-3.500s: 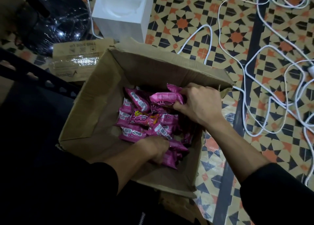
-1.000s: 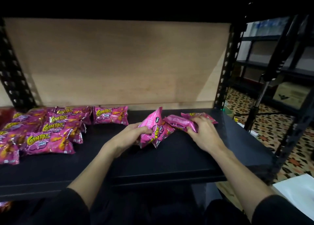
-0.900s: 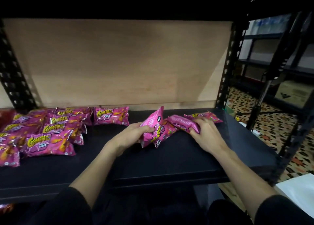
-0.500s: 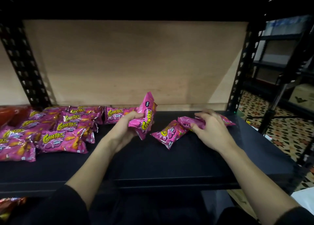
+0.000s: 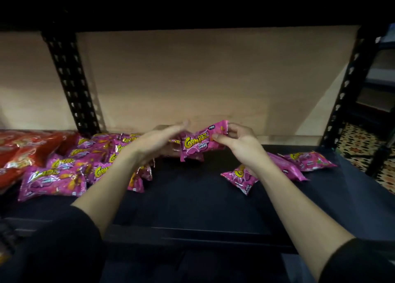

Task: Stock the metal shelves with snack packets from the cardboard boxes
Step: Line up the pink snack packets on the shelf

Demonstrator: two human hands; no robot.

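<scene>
Since half a second ago, the right hand has been lifted from the packets at the right of the shelf, and a packet is no longer gripped by the left hand.

At the far left, red packets are laid on the shelf, and beside them a pink pile is seen, at 8 o'clock from the left hand. The left hand is raised with its fingers stretched and blurred; nothing is grasped by it. The held packet is found at 3 o'clock from this hand, and whether it is touched by these fingertips cannot be told. Its right end is pinched by the thumb and fingers of the right hand, so it lies at 9 o'clock from that hand, above the shelf. Three loose packets are lying flat at 5 o'clock from the right hand.
</scene>
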